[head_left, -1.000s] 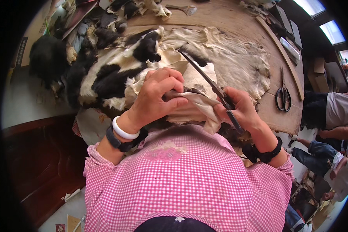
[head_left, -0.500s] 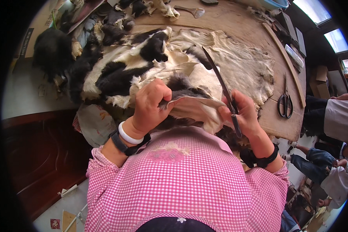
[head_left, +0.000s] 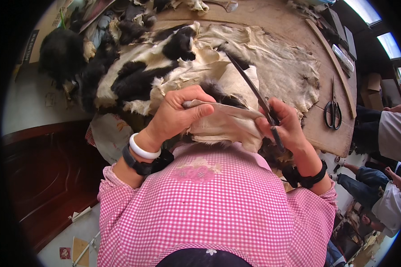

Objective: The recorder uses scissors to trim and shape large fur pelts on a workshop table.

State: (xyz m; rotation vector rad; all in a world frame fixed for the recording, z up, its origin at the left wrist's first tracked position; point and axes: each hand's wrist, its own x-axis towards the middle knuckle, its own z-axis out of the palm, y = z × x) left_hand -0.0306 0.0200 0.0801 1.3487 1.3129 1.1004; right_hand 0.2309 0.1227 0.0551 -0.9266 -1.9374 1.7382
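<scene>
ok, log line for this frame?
left hand: pinches edge of hide piece | right hand: holds long dark tool, also touching hide piece | scissors: lying on table, unheld

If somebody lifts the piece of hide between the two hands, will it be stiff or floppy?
The piece of hide would probably be floppy, since it hangs in soft folds between the left hand and the right hand. It looks like a thin sheet, so it may be light for its size.

A pale hide piece (head_left: pixel 231 121) (lightly creased) stretches sideways, a long dark blade (head_left: pixel 247 80) slanting beside it.
</scene>
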